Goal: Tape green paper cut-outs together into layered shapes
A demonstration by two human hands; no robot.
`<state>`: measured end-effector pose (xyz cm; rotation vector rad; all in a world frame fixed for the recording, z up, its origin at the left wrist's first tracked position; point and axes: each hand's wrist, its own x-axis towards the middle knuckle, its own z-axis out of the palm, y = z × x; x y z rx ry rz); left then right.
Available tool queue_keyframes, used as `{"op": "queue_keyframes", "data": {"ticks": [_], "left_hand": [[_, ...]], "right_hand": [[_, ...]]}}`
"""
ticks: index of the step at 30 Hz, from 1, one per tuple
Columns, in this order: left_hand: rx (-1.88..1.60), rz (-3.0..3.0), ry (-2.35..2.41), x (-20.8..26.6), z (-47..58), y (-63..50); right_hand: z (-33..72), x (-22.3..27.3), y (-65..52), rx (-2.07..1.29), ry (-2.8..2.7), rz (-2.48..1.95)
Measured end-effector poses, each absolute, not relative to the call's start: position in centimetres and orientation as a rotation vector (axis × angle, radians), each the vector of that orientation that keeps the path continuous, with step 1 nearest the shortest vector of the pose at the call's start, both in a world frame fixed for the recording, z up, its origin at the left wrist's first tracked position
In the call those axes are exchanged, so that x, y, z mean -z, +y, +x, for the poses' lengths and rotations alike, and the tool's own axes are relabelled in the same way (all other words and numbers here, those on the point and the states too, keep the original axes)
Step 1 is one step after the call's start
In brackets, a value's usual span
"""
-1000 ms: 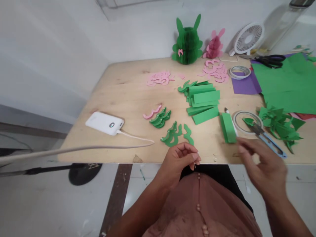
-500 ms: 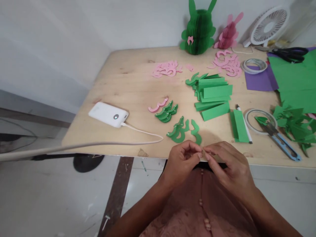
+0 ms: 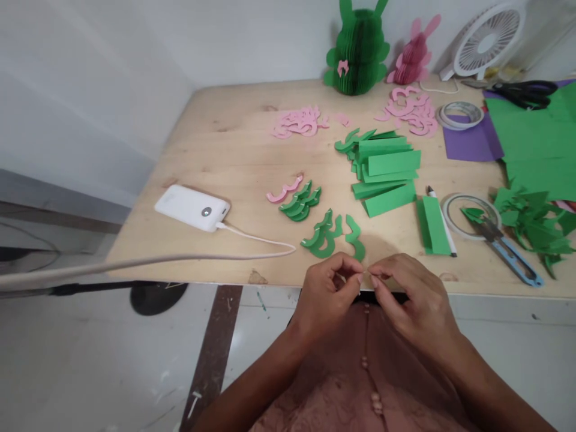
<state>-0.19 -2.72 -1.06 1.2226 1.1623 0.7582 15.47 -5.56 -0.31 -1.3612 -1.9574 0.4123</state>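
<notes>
My left hand and my right hand meet fingertip to fingertip over the table's front edge. Each has its thumb and forefinger pinched together. Between the tips shows a tiny pale bit, too small to name. Just beyond my left hand lie green scalloped paper cutouts with thin white strips along their edges, and a single green curved cutout. Behind them sit more green cutouts and a pink scalloped cutout. A folded green paper rests beyond my right hand.
Folded green strips lie mid-table. A white pen, tape roll, blue-handled snips and green scraps are on the right. A white power bank trails its cable on the left. Paper rabbits and a fan stand behind.
My fingertips have drawn slightly apart, and the tan bit seen between them before now shows only as a tiny pale speck. The whole view has shifted slightly.
</notes>
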Motion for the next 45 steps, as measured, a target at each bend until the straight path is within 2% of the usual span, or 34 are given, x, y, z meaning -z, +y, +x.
{"op": "queue_keyframes", "data": {"ticks": [22,37,45], "left_hand": [[-0.717,1.272,1.168,1.07,-0.34,-3.04],[-0.719,0.837,1.033,1.03,-0.35,-2.87],[-0.799,1.075,1.167,0.86,-0.73,-3.35]], "right_hand": [[15.15,0.77,-5.46,-0.408,-1.976,-1.453],[14.9,0.82,-5.97,-0.505,-1.882,-1.515],[15.3,0.9,-6.31,-0.586,-1.799,-1.584]]}}
